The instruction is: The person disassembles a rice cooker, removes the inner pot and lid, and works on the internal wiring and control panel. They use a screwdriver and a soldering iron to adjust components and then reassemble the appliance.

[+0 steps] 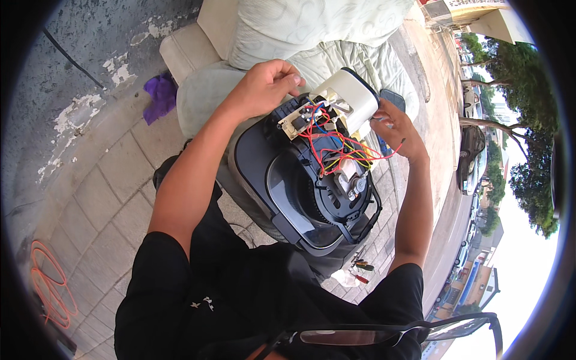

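Observation:
A black kitchen appliance [264, 162] with its cover off rests on my lap, its inner motor [351, 183] and red, yellow and blue wires [336, 147] exposed. My left hand [264, 87] pinches the far edge of a small cream circuit board [298, 120] at the top of the appliance. My right hand [393, 126] holds a white rounded housing part [354, 96] from its right side, fingers near a loose red wire. Both forearms reach over my black-clothed legs.
A cushioned chair [198, 54] with a pale green cover stands ahead. A purple cloth [161, 96] lies on the paved floor at the left, an orange cable [51, 288] at the lower left. Screwdrivers [362, 264] lie on the floor under the appliance. Sunglasses [384, 336] hang at the bottom.

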{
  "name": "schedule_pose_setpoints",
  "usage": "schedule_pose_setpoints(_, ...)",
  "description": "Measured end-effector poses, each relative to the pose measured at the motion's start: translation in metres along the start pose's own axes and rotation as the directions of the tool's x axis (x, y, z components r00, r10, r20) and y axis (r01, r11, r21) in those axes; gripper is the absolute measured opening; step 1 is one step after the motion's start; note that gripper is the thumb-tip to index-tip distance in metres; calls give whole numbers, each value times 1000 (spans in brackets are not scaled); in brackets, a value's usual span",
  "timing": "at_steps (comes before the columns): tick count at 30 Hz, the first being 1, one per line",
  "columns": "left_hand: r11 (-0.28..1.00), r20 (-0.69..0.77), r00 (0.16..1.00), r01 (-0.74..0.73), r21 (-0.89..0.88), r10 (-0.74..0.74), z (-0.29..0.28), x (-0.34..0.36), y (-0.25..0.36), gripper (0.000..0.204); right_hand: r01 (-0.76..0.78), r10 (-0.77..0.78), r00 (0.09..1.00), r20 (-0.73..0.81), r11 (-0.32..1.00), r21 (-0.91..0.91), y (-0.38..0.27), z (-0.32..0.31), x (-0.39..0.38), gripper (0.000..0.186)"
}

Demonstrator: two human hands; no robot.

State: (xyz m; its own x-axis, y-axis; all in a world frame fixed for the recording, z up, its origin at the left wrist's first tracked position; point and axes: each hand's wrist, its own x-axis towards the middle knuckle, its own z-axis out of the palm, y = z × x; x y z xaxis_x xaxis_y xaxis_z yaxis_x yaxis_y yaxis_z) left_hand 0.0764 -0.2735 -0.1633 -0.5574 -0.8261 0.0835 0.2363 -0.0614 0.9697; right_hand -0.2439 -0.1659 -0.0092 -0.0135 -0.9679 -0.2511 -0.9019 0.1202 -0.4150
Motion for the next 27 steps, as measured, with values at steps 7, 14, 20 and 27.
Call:
schedule_pose_setpoints(7,1000,22,1000,20,2,-20,-2,-4,1,21,-35,35,999,4,998,-59,2,-4,2,49)
schedule_pose_setpoints(14,999,25,999,48,-12,-47,-1,-2,2,20,-53,52,998,-29,997,-49,3,-6,5,49)
schedule_pose_setpoints(20,998,6,998,63,-4,-63,-1,-3,7,20,-77,70,993,-92,995,-71,4,-2,14,44)
schedule_pose_setpoints(27,989,-15,991,130,-68,-132,0,-3,11,20,-26,21,999,-34,988,-151,-8,-8,53,38)
